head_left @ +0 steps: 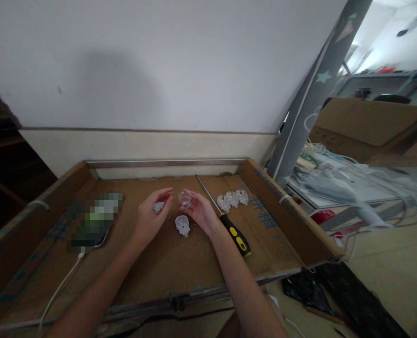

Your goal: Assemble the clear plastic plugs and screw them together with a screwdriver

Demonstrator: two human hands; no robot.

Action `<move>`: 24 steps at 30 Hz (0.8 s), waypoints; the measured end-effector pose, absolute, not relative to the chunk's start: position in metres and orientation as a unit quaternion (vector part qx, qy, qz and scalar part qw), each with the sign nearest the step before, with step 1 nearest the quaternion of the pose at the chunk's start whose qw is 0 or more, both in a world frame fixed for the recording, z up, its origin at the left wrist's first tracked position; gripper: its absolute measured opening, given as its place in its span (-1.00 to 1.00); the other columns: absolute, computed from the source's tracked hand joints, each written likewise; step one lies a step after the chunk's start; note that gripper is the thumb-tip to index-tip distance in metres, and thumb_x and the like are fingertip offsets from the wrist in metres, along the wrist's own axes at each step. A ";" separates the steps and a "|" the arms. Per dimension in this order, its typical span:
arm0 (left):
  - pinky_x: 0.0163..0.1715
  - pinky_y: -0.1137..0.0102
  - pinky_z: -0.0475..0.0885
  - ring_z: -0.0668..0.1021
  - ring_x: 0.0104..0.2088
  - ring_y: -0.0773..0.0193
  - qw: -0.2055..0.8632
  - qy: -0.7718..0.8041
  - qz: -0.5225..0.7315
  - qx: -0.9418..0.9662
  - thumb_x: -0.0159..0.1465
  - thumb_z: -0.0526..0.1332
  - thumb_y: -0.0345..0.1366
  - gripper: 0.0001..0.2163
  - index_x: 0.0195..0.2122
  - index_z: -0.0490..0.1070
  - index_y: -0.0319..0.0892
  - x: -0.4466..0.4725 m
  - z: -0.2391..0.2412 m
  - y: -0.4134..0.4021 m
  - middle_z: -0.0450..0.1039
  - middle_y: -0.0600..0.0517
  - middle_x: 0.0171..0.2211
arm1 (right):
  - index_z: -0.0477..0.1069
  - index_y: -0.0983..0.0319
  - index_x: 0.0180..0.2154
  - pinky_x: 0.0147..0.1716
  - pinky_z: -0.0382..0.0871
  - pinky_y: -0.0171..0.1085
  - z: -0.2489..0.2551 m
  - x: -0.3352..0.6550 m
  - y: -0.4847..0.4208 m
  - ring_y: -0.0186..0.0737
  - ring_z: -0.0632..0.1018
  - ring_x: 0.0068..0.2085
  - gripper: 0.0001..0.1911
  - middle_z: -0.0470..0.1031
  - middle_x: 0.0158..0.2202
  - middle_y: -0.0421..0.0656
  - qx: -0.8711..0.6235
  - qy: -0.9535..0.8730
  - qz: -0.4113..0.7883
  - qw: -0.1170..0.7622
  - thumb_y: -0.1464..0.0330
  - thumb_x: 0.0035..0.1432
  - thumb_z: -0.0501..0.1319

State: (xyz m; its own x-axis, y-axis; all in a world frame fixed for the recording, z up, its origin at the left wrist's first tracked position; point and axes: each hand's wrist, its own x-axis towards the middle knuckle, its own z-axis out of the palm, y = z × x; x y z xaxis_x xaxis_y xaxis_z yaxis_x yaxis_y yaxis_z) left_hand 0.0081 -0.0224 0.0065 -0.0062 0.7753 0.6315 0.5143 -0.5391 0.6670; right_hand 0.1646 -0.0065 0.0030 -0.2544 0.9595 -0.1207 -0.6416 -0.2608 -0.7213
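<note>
Right hand [202, 213]: grasping one clear plastic piece [185, 199]. Left hand [148, 206]: seemingly pinching a tiny part [171, 195], indistinct; second clear piece [158, 206] by its palm. Between, nearer: loose clear piece [182, 225], probably incomplete. At right: three similar units [232, 199], apparently completed; screwdriver [234, 232]. Cardboard-lined counter [180, 263], phone [96, 225] left; pale wall [194, 70] behind.

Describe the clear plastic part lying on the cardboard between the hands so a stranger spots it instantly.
On the brown cardboard surface with raised sides, find the bare left hand and bare right hand. Just below and between them in view lies the rounded clear plastic part. Unlike the three similar clear parts clustered beside the black-and-yellow screwdriver, it lies apart, untouched.
</note>
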 end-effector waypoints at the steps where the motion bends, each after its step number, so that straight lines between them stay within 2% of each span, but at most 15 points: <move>1: -0.19 0.34 0.49 0.57 -0.24 0.25 0.122 0.457 0.533 0.702 0.24 0.15 -0.23 -0.79 -0.13 0.42 -0.16 0.010 0.006 -0.023 0.53 -0.02 -0.23 | 0.49 0.24 -0.28 -0.42 0.45 -0.34 0.003 0.164 -0.007 -0.29 0.53 -0.42 -0.76 0.56 -0.42 -0.19 -0.283 -0.284 0.743 0.536 0.41 -0.06 0.17; 11: -0.11 0.27 0.48 0.58 -0.18 0.23 0.170 0.423 0.522 0.721 0.27 0.12 -0.25 -0.77 -0.06 0.36 -0.13 0.016 0.003 -0.026 0.53 -0.03 -0.13 | 0.50 0.25 -0.29 -0.40 0.45 -0.35 0.007 0.163 -0.011 -0.32 0.53 -0.39 -0.78 0.57 -0.38 -0.19 -0.261 -0.298 0.763 0.511 0.42 -0.03 0.15; 24: -0.10 0.29 0.40 0.50 -0.14 0.23 0.014 0.402 0.460 0.791 0.32 0.05 -0.35 -0.71 0.07 0.27 -0.07 0.007 -0.004 -0.024 0.50 0.00 -0.12 | 0.46 0.27 -0.31 -0.42 0.45 -0.39 0.007 0.166 -0.012 -0.34 0.54 -0.41 -0.84 0.55 -0.42 -0.19 -0.243 -0.288 0.792 0.480 0.37 0.06 0.16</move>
State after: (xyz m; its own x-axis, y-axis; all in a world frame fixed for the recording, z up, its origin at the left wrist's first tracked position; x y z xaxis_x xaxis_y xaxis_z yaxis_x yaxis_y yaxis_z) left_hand 0.0071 -0.0242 -0.0038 0.2528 0.6496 0.7170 0.6234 -0.6761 0.3927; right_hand 0.1657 -0.0118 0.0075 -0.4214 0.9001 -0.1101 -0.6201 -0.3747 -0.6893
